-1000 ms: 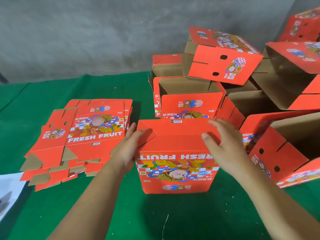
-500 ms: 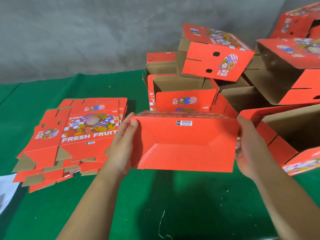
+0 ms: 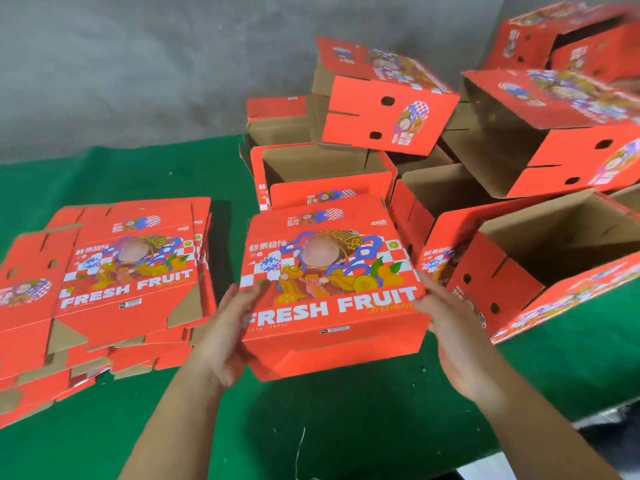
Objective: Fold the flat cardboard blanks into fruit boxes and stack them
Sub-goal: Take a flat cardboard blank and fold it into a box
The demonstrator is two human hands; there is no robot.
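A folded red fruit box (image 3: 329, 282) is held above the green table, its printed "FRESH FRUIT" face turned up toward me. My left hand (image 3: 227, 327) presses flat against its left side with straight fingers. My right hand (image 3: 446, 327) presses its right side the same way. A stack of flat red blanks (image 3: 104, 282) lies on the table to the left. Behind and to the right sits a loose pile of folded boxes (image 3: 384, 109), several open and showing brown insides.
The green table cloth (image 3: 311, 427) runs to a front right edge near my right forearm. A grey wall (image 3: 138, 64) stands behind. An open box (image 3: 540, 258) lies tipped on its side close to my right hand.
The box has been turned over in my hands: its plain red bottom faced me before, and now the printed face is up. Both hands stay on its sides.
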